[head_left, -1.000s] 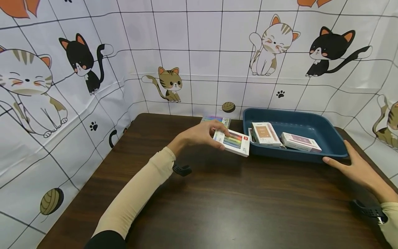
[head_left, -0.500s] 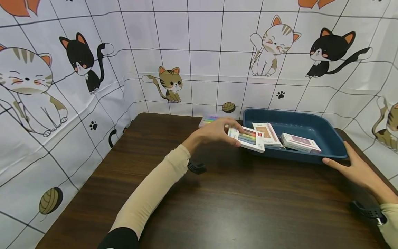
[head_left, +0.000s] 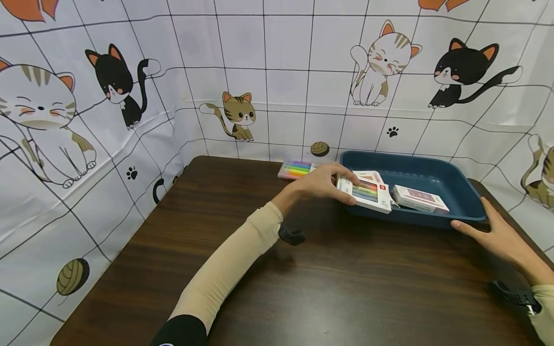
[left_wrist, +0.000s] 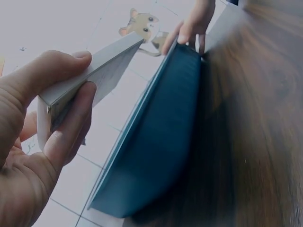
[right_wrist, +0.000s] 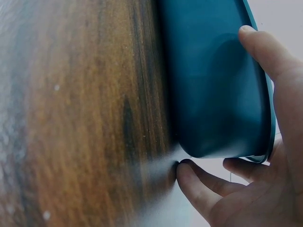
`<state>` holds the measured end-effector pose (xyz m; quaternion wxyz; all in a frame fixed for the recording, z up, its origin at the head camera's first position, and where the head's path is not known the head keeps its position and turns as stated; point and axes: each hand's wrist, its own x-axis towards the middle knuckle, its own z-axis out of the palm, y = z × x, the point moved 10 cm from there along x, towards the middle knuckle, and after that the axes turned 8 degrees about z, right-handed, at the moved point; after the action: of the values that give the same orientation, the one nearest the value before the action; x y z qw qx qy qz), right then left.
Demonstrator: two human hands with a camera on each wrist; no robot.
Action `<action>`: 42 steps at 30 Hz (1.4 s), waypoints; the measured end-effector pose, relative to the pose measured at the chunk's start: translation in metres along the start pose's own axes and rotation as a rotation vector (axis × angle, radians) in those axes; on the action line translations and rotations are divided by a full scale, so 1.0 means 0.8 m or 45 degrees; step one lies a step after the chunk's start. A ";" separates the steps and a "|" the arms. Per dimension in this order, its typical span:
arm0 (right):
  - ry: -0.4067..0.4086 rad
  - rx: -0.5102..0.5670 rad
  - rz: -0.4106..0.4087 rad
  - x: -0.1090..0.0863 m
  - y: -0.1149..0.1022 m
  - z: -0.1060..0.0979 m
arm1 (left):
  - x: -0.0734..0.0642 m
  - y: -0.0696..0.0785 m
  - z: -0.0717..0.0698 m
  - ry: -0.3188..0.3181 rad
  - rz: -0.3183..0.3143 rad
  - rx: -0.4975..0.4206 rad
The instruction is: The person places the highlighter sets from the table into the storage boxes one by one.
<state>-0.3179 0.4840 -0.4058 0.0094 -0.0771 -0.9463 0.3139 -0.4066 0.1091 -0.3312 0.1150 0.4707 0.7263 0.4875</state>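
Observation:
In the head view my left hand (head_left: 322,183) pinches a white windowed box of coloured sticks (head_left: 371,193), thumb on one side and fingers on the other. The box is tilted and overlaps the front left rim of a blue plastic bin (head_left: 426,165). From the left wrist, the white box (left_wrist: 102,66) shows edge-on, up near the bin's rim. My right hand (head_left: 497,235) holds the bin's front right corner. In the right wrist view its thumb lies at the rim of the bin (right_wrist: 213,85), with the other fingers around the end.
Inside the bin lie a white box with a mauve panel (head_left: 420,199) and another white box (head_left: 369,176), partly hidden by the held one. A pack of rainbow-coloured pens (head_left: 294,169) lies on the dark wooden table (head_left: 303,288), left of the bin. A cat-print sheet (head_left: 285,86) hangs behind.
My left hand has carried the box of coloured sticks rightward, from beside the bin to over its front left part. The rainbow pack is now more exposed. My right hand stays at the bin's corner.

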 end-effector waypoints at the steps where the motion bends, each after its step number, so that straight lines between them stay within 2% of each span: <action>1: 0.002 -0.002 -0.003 0.000 0.000 0.000 | 0.002 0.000 0.002 0.000 -0.007 0.019; 6: 0.007 -0.009 -0.007 0.000 0.000 0.001 | 0.011 -0.002 0.010 -0.007 -0.043 0.015; 14: 0.019 -0.018 0.024 -0.002 0.006 -0.002 | 0.027 -0.006 0.024 0.039 -0.088 -0.048; 21: 0.022 -0.026 0.017 -0.002 0.008 -0.002 | 0.049 0.000 0.042 0.041 -0.036 -0.046; 27: 0.017 -0.016 0.020 0.000 0.006 -0.001 | 0.060 0.007 0.050 0.018 0.035 -0.031; 33: 0.023 -0.046 0.040 -0.002 0.007 -0.004 | 0.068 0.002 0.051 0.043 -0.005 -0.014; 42: 0.004 -0.049 0.058 0.000 0.007 -0.002 | 0.084 0.010 0.060 0.045 0.026 -0.038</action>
<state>-0.3167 0.4891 -0.4077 0.0023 -0.0992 -0.9501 0.2958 -0.4081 0.1921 -0.3287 0.1041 0.4676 0.7161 0.5077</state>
